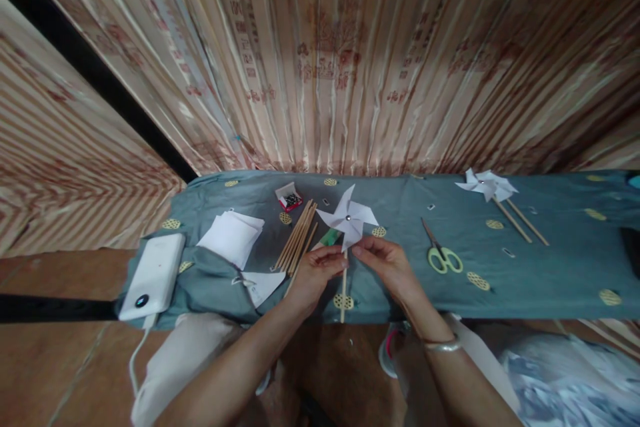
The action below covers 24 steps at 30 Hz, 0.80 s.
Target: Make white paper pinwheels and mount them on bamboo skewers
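A white paper pinwheel (348,217) with a metal pin at its centre stands on a thin wooden stick (343,290) over the teal cloth. My left hand (316,271) pinches the stick just below the paper. My right hand (384,260) pinches at the pinwheel's lower edge from the other side. Both hands are closed, fingertips nearly meeting under the paper.
A bundle of wooden sticks (296,237), a stack of white paper squares (231,236), a small red box of pins (289,198), green-handled scissors (440,251), finished pinwheels (489,185) at the far right, a white power bank (153,275), and a striped curtain behind the table (550,267).
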Motion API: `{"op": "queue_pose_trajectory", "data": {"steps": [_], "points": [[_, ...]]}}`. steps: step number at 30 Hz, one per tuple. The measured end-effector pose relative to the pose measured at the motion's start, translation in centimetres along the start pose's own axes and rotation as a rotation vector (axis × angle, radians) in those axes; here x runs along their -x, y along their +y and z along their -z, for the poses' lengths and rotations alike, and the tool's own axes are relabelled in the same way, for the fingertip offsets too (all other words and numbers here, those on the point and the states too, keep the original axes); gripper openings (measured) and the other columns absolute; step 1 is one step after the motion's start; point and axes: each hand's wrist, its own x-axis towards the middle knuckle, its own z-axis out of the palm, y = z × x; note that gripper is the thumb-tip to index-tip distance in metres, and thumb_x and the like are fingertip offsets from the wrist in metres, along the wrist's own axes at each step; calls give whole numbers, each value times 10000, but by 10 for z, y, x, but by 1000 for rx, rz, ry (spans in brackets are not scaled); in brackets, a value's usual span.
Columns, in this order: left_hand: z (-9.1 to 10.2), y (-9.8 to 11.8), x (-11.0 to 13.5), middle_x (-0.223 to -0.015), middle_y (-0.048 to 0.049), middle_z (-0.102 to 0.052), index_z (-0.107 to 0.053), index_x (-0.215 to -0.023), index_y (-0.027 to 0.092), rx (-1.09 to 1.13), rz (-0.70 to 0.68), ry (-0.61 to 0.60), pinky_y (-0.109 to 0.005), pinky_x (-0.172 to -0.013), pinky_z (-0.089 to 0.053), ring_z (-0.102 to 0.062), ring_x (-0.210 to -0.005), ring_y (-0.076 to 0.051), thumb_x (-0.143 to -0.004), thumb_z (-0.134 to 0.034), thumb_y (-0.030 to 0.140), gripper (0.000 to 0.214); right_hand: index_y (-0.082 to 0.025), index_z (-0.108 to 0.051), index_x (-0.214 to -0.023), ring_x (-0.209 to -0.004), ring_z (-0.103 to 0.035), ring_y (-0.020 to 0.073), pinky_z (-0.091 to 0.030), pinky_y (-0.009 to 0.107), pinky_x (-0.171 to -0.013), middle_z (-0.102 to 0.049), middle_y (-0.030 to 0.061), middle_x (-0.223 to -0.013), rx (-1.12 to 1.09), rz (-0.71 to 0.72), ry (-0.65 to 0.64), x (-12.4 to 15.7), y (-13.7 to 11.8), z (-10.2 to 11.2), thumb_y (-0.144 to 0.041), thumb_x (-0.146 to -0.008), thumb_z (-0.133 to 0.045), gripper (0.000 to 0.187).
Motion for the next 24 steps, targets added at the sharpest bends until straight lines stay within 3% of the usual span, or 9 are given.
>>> {"op": "queue_pose_trajectory", "data": {"steps": [4,10,15,19,22,24], "points": [[1,6,2,-718,-35,-719,-746,-761,135,54,0,21,-274,-689,-502,-635,-664,-132,-352,-962,301,491,-213,-698,-686,-595,-571,136,-446,265,-575,-668,-10,-627,136,5,-93,12,6,-4,-496,-621,-829,318],[3,8,1,-722,-40,-720,-744,-771,126,99,-28,2,-279,-688,-505,-643,-652,-135,-377,-951,288,473,-195,-639,-670,-530,-478,97,-380,236,-515,-574,-48,-559,167,-57,-207,28,18,-15,-527,-613,-822,383],[2,6,1,-729,-35,-716,-759,-792,137,70,-67,-12,-268,-683,-510,-637,-670,-132,-399,-946,319,471,-189,-605,-656,-532,-475,104,-385,250,-532,-551,-41,-557,227,-62,-151,26,18,-14,-614,-602,-775,461],[1,6,4,-811,-49,-722,-778,-842,155,-26,-116,-25,-258,-705,-513,-646,-768,-150,-462,-923,301,432,-194,-614,-670,-556,-515,128,-411,264,-554,-579,-23,-573,298,-22,-55,19,2,12,-592,-628,-751,422],[2,6,6,-793,-42,-711,-784,-831,162,-74,-112,-34,-243,-681,-509,-635,-739,-138,-470,-911,303,408,-189,-645,-720,-583,-561,145,-441,267,-575,-627,-2,-616,534,42,18,12,-18,53,-572,-694,-676,385],[2,5,7,-777,-34,-706,-784,-829,168,-100,-105,-39,-239,-670,-510,-631,-715,-130,-469,-908,314,408,-188,-658,-734,-610,-600,155,-449,259,-581,-665,16,-654,805,53,59,7,-32,87,-546,-767,-596,364]]}}
